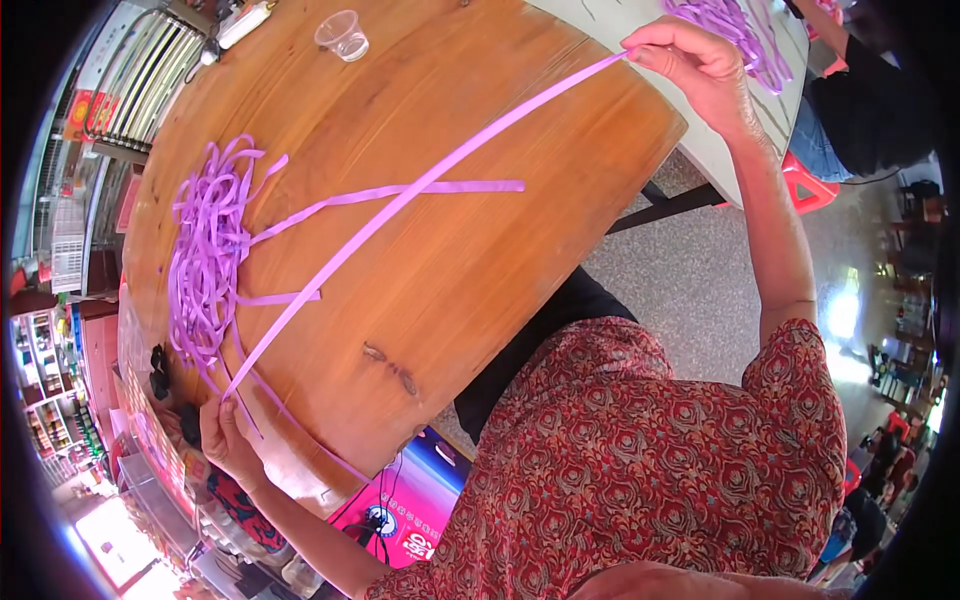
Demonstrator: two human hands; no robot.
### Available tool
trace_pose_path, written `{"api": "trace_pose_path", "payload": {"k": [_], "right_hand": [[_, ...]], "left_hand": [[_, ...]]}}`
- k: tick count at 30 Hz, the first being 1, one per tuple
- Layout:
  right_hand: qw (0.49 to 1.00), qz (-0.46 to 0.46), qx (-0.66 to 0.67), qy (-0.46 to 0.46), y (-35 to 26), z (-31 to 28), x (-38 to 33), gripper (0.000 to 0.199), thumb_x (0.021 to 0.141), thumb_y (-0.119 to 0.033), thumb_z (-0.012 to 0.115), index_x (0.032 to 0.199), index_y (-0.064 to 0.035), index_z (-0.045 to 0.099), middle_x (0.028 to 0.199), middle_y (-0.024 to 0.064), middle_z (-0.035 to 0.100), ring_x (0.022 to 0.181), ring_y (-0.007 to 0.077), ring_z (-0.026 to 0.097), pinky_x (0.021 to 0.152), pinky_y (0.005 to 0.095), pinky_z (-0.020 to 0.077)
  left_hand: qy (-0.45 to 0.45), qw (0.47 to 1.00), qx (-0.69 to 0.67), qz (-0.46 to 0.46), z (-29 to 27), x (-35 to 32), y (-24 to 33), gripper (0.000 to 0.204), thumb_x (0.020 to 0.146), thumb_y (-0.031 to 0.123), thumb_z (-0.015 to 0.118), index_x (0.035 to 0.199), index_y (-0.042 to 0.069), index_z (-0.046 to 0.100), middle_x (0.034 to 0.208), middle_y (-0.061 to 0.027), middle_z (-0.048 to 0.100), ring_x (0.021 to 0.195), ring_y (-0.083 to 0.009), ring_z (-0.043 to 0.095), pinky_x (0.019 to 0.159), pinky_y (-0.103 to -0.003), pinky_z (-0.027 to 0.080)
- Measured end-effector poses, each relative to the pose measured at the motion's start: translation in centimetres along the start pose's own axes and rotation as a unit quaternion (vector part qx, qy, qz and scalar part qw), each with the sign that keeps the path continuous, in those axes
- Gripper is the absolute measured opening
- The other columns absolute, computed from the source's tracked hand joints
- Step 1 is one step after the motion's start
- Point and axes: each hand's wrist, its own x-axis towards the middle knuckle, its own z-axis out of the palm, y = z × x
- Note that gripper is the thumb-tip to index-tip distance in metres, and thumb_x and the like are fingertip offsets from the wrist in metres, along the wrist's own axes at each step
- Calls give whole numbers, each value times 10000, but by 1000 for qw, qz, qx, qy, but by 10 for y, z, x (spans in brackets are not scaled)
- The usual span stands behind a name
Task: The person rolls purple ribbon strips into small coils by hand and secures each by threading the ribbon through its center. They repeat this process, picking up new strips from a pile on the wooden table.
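A long purple ribbon [400, 203] runs taut and slanting above the wooden table [560, 130]. Its upper right end is pinched between the thumb and fingers of my right hand [697, 75], with that arm stretched out. At the lower left, my left hand [230, 440] grips the same ribbon near the table's edge. Close by the left hand lies a tangled heap of purple ribbons [210, 250]. A few loose ends trail from the heap across the wood, one passing under the taut ribbon.
A clear plastic cup [342, 37] stands at the far side. More purple ribbons [735, 35] lie on a white table [790, 60] at the right, where a person in dark clothing [865, 110] sits by a red stool [806, 185]. A pink box with cables [410, 500] is below the near edge.
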Motion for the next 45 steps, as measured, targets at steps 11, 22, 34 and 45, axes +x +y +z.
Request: {"api": "trace_pose_path", "payload": {"k": [11,22,34,45], "right_hand": [[993,93,71,27,47,-4,-3,180,861,-24,555,1027,20,608,995,45,605,906,111,570,810,233,452],[880,161,426,132,112,-41,-3,381,893,-33,515,1254,48,423,1258,123,463,1102,191,469,979,328,361],[779,70,582,221,79,-19,22,448,873,60,472,1297,62,328,1280,182,416,1138,225,432,1014,428,313],[964,-42,227,-132,-117,139,20,388,870,49,424,1252,-2,474,1012,69,619,787,81,506,707,198,418]], "left_hand": [[154,966,-77,-193,-20,-16,-9,123,888,71,549,927,-33,602,819,-26,574,747,-94,520,700,-224,436],[233,810,-526,-109,38,37,16,112,851,17,579,962,2,579,878,-79,621,824,-202,606,828,-386,502],[174,563,-804,-77,38,78,37,192,831,-35,553,1013,-4,502,835,-82,564,734,-167,548,685,-294,479],[-60,795,-600,-67,115,49,157,626,763,-56,641,1314,26,358,802,-57,586,659,-93,536,563,-193,432]]}}
